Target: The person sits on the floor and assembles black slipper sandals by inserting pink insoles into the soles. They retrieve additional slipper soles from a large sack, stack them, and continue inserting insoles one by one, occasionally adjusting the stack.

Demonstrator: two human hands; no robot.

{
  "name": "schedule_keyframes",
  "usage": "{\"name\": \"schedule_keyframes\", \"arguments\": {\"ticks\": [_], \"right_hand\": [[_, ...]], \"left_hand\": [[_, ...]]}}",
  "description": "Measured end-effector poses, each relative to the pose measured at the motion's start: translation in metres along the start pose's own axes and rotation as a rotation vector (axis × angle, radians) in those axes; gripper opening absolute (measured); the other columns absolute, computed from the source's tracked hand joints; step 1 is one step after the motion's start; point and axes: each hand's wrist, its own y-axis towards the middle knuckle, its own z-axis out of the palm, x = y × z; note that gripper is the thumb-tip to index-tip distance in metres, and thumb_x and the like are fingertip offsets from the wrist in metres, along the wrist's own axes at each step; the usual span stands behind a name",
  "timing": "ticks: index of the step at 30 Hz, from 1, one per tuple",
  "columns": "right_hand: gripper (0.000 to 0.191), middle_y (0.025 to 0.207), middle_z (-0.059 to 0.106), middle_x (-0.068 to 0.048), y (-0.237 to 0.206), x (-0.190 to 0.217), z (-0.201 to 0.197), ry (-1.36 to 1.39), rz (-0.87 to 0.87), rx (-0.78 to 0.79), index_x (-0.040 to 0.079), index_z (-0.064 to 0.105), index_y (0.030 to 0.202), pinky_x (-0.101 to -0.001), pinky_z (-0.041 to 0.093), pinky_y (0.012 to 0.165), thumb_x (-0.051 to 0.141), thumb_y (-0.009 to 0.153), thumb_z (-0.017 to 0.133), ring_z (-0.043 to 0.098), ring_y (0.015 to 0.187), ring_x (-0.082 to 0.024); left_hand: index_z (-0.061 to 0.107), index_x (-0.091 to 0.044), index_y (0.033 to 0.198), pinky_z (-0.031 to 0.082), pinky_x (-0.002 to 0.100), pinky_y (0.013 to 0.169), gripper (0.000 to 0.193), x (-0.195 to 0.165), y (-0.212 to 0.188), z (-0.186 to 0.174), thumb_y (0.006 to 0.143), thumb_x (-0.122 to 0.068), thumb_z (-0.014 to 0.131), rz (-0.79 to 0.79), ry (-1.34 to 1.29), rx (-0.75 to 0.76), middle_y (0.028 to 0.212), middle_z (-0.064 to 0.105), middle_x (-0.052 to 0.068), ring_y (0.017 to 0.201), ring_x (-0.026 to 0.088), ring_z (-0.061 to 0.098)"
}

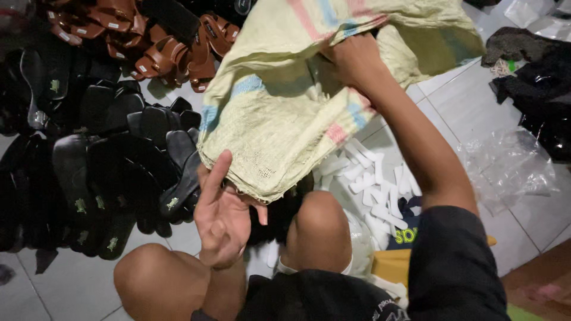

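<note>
Head view, 1 frame.

Item 1: woven sack point(279, 113), pale yellow with blue and pink stripes, held up over the person's knees and the tiled floor point(470, 101). Soft, limp, folds freely; judged light and not fragile, with a coarse weave that should not slip. Best hold appears to be the bunched cloth near the top or the rolled hem at the lower edge.

Item 2: right hand point(351, 59), high in the frame, fingers closed on a gathered fold of the sack near its upper part.

Item 3: left hand point(221, 217), at the sack's lower hem, palm turned toward the camera, thumb raised, fingers curled at or under the hem. Whether they pinch the cloth cannot be told.

Item 4: black sandals point(107, 172), many, laid in rows on the floor to the left, several with a small pale green mark on the footbed.

Item 5: brown sandals point(166, 50), a heap at top left, some with small white tags.

Item 6: white strips point(375, 184), a loose pile on the floor just right of the knees.

Item 7: clear plastic bags point(511, 163), crumpled, to the right.

Item 8: dark piles point(535, 71), upper right; kind unclear.

Item 9: yellow box point(392, 264), flat, lower right, partly hidden by the sleeve.
</note>
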Motion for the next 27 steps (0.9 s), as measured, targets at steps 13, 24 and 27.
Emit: {"name": "schedule_keyframes", "arguments": {"ticks": [13, 24, 27], "right_hand": [[0.035, 0.08, 0.071, -0.019, -0.066, -0.015, -0.114, 0.281, -0.215, 0.126, 0.007, 0.075, 0.105, -0.0489, 0.055, 0.074, 0.038, 0.1, 0.06, 0.068, 0.073, -0.038], [0.043, 0.098, 0.077, -0.012, -0.086, -0.031, -0.145, 0.802, -0.14, 0.182, 0.008, 0.074, 0.121, -0.0349, 0.054, 0.08, 0.038, 0.092, 0.066, 0.069, 0.086, -0.02], [0.04, 0.102, 0.076, -0.011, -0.087, -0.037, -0.144, 0.88, -0.131, 0.169, 0.008, 0.074, 0.119, -0.0338, 0.053, 0.082, 0.037, 0.092, 0.069, 0.069, 0.092, -0.019]], "left_hand": [[0.024, 0.013, 0.164, 0.056, 0.034, 0.066, 0.084, 0.003, 0.048, -0.028, 0.101, -0.028, 0.061, -0.014, 0.045, -0.127, 0.142, 0.052, 0.024, 0.104, 0.028, 0.066], [0.031, 0.02, 0.155, 0.059, 0.033, 0.065, 0.09, 0.005, 0.017, -0.015, 0.095, -0.035, 0.07, -0.022, 0.131, -0.03, 0.159, 0.03, 0.015, 0.117, 0.025, 0.062], [0.032, 0.021, 0.154, 0.06, 0.033, 0.064, 0.091, 0.002, 0.014, -0.011, 0.096, -0.038, 0.07, -0.026, 0.15, -0.02, 0.157, 0.031, 0.015, 0.119, 0.025, 0.061]]}}
